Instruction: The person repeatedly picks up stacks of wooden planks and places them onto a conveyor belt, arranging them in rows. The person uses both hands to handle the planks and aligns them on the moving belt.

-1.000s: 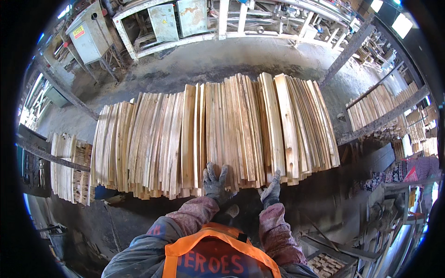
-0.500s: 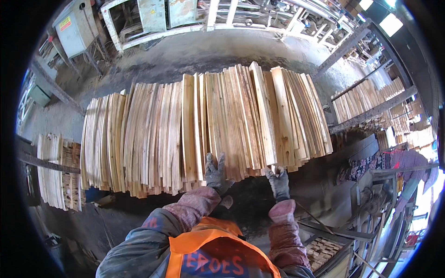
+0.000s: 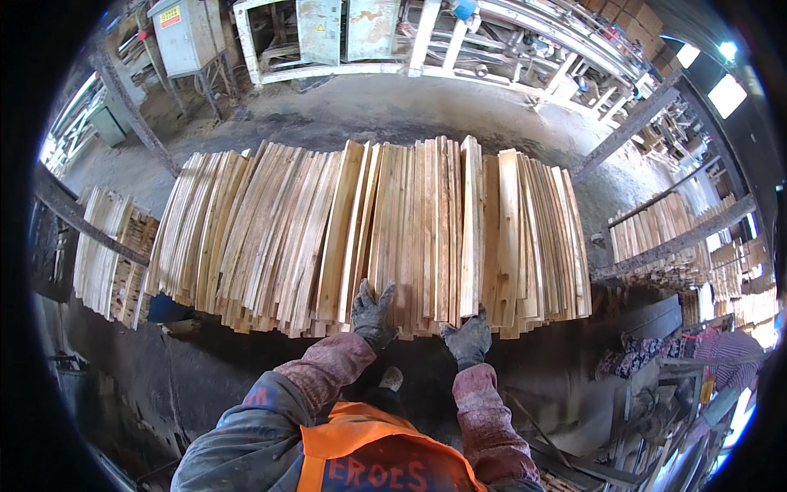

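A long row of pale wooden boards [image 3: 279, 230] stands on edge, packed side by side, with near ends facing me. My left hand [image 3: 375, 318], in a dark grey glove, rests on the near ends left of the middle, its fingers spread. Farther right, my gloved right hand [image 3: 469, 340] touches the near end of a thicker, paler board [image 3: 471, 238], with thumb and fingers apart. Between the hands is a group of narrow boards [image 3: 418, 254]. The undersides of both hands are hidden.
Metal frame bars [image 3: 131, 111] flank the row. More board stacks stand left [image 3: 102, 246] and right [image 3: 656, 234]. Beyond the floor strip are a grey cabinet [image 3: 187, 37] and white-framed machinery [image 3: 328, 70]. A person in a patterned sleeve [image 3: 635, 357] is at the right.
The view has shifted, so the row sits lower in it. My right hand has moved left along the near ends, closer to my left hand. My left hand stays against the boards.
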Demonstrator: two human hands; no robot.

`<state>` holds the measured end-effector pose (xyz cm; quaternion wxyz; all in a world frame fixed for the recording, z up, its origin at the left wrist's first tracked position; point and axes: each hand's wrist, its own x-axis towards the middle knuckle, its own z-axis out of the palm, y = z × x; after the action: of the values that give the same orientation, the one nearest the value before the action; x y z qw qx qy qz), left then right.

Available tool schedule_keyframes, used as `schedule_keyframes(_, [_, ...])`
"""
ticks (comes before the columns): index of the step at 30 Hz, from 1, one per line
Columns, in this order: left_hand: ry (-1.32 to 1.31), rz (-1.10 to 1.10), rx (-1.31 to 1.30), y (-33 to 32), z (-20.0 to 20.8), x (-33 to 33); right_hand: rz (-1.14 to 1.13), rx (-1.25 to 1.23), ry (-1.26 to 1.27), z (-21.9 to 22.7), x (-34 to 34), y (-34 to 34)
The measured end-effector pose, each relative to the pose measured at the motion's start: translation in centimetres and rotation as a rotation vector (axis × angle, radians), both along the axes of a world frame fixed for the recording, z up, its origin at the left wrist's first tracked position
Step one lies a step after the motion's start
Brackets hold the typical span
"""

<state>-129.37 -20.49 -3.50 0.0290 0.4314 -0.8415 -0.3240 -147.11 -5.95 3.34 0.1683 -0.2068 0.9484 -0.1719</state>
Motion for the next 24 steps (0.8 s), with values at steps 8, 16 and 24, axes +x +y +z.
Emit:
schedule_keyframes(8, [-0.047, -0.021, -0.04, -0.2, 0.3, -0.7, 0.143, -0.135, 0.194, -1.9, -0.3, 0.8])
schedule_keyframes(16, [0.007, -0.021, -0.168, 0.0, -0.3, -0.4, 0.037, 0.07, 0.059, -2.9, -0.3, -0.2])
schedule_keyframes(24, [0.173, -0.026, -0.016, -3.4, -0.3, 3.0, -0.013, 0.066, 0.105, -2.0, 3.1, -2.4])
